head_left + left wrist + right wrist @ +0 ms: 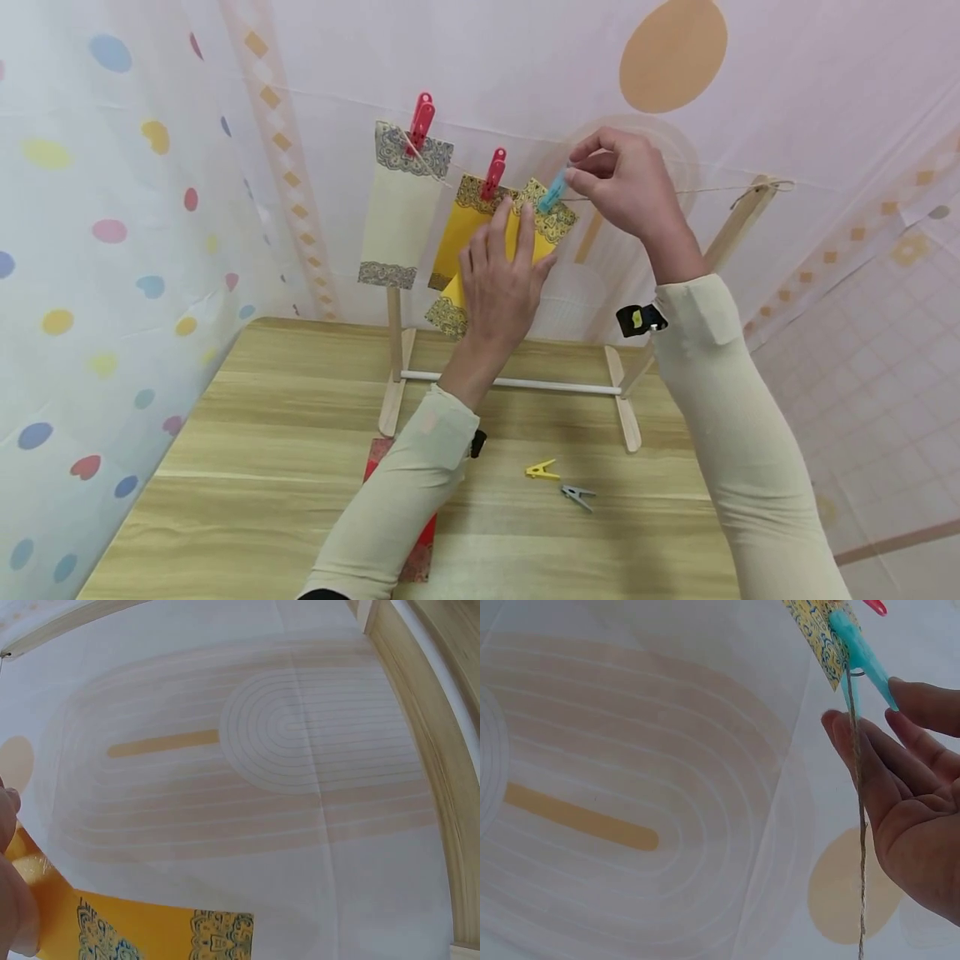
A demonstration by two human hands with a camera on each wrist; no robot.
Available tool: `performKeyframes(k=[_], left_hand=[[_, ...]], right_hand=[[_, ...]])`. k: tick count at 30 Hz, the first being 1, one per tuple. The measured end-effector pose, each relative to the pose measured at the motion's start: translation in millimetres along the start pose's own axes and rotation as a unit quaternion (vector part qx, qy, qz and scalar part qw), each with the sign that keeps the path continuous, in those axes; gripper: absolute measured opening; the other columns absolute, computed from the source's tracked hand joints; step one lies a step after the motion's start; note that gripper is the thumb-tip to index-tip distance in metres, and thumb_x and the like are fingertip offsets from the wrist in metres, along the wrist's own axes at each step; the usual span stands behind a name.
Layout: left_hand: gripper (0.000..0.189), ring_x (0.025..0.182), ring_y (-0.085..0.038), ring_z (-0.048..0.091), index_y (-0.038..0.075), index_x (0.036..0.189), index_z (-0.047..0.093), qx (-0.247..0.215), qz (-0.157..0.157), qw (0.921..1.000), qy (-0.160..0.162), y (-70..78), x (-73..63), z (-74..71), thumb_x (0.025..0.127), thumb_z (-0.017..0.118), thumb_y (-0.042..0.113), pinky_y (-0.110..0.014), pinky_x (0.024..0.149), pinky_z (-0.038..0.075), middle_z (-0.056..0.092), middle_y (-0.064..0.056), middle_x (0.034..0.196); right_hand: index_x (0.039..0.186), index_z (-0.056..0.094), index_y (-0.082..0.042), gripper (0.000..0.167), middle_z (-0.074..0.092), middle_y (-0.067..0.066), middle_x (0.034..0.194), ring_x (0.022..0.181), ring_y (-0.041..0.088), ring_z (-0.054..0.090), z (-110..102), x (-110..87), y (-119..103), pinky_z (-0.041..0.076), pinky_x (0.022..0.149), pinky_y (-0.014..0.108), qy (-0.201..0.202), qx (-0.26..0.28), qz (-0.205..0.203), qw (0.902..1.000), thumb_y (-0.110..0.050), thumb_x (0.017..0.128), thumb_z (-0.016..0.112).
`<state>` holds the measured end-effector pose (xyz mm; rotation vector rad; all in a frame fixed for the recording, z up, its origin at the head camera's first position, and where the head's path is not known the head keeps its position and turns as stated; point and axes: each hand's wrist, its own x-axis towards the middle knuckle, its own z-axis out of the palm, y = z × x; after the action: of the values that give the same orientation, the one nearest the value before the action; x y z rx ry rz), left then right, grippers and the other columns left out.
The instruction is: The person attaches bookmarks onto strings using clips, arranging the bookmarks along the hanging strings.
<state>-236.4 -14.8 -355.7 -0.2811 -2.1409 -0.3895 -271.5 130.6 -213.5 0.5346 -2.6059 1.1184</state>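
In the head view my left hand (498, 287) holds a yellow paper card (553, 229) with patterned ends; it hangs tilted and overlaps another yellow card (453, 237). The left wrist view shows part of this hand at the left edge, with yellow card (142, 922) beside it. My right hand (626, 179) pinches the handle ends of a light blue clothespin (553, 190) between thumb and fingers. In the right wrist view this clothespin (855, 645) sits at the card's patterned corner, by the string (861, 825).
A cream card (405, 208) hangs from the string under a red clothespin (420, 123); another red clothespin (492, 173) bites the rear yellow card. A wooden stand (622, 400) carries the string. On the table lie yellow (542, 471) and grey (577, 496) clothespins and a red card (416, 567).
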Motion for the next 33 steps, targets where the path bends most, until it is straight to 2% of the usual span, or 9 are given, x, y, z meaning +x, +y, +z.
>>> performKeyframes(k=[8, 15, 20, 24, 27, 29, 33], left_hand=[[0.079, 0.123, -0.035, 0.048, 0.001, 0.152, 0.044, -0.033, 0.005, 0.9994, -0.007, -3.6, -6.8, 2.4, 0.095, 0.066, 0.05, -0.041, 0.093, 0.045, 0.041, -0.021, 0.151], [0.078, 0.122, -0.036, 0.049, 0.001, 0.149, 0.048, -0.046, 0.0, 0.999, 0.004, -13.4, -12.5, 2.5, 0.091, 0.073, 0.046, -0.043, 0.09, 0.046, 0.044, -0.022, 0.149], [0.076, 0.117, -0.037, 0.049, 0.0, 0.15, 0.045, -0.063, 0.007, 0.998, -0.003, -27.0, -17.9, -9.2, 0.094, 0.069, 0.045, -0.044, 0.091, 0.044, 0.041, -0.023, 0.152], [0.076, 0.113, -0.038, 0.049, -0.002, 0.149, 0.046, -0.062, 0.0, 0.9981, 0.009, -41.8, -26.4, -22.7, 0.094, 0.069, 0.044, -0.046, 0.088, 0.044, 0.042, -0.023, 0.15], [0.075, 0.116, -0.04, 0.048, -0.003, 0.148, 0.048, -0.058, -0.003, 0.9982, 0.011, -51.5, -34.1, -31.7, 0.093, 0.071, 0.043, -0.048, 0.089, 0.044, 0.043, -0.023, 0.149], [0.074, 0.119, -0.041, 0.047, -0.002, 0.148, 0.047, -0.059, -0.001, 0.9983, 0.003, -57.6, -40.5, -35.7, 0.093, 0.072, 0.041, -0.05, 0.091, 0.044, 0.043, -0.023, 0.149], [0.074, 0.124, -0.043, 0.046, -0.001, 0.149, 0.047, -0.058, -0.002, 0.9982, -0.016, -70.4, -56.4, -42.4, 0.092, 0.075, 0.037, -0.053, 0.091, 0.044, 0.043, -0.024, 0.149]], right_hand=[[0.107, 0.071, 0.005, 0.02, 0.073, 0.017, 0.11, 0.102, 0.023, 0.071, -1, -15.3, -1, 0.054, 0.092, 0.029, 0.071, 0.008, -0.038, 0.9967, -0.01, 0.094, 0.069], [0.109, 0.071, 0.003, 0.021, 0.073, 0.015, 0.108, 0.099, 0.021, 0.071, -3, -40.5, 2, 0.055, 0.09, 0.032, 0.074, 0.01, -0.046, 0.9961, -0.013, 0.096, 0.067], [0.111, 0.072, 0.002, 0.021, 0.073, 0.013, 0.11, 0.098, 0.017, 0.071, 6, -57.8, 13, 0.057, 0.086, 0.03, 0.077, 0.033, -0.05, 0.9952, -0.013, 0.097, 0.067], [0.112, 0.073, 0.002, 0.02, 0.073, 0.012, 0.11, 0.094, 0.013, 0.069, 15, -70.5, 24, 0.056, 0.082, 0.025, 0.069, 0.046, -0.056, 0.995, -0.011, 0.098, 0.067], [0.113, 0.073, 0.001, 0.019, 0.073, 0.013, 0.11, 0.093, 0.014, 0.069, 21, -80.0, 33, 0.055, 0.082, 0.021, 0.069, 0.056, -0.057, 0.9944, -0.009, 0.097, 0.067], [0.115, 0.072, 0.002, 0.021, 0.073, 0.014, 0.112, 0.097, 0.017, 0.07, 25, -86.8, 39, 0.055, 0.086, 0.025, 0.074, 0.059, -0.06, 0.9937, -0.006, 0.096, 0.067], [0.121, 0.069, 0.005, 0.027, 0.071, 0.017, 0.119, 0.108, 0.029, 0.068, 36, -101.9, 54, 0.052, 0.096, 0.039, 0.089, 0.06, -0.08, 0.991, -0.002, 0.095, 0.068]])
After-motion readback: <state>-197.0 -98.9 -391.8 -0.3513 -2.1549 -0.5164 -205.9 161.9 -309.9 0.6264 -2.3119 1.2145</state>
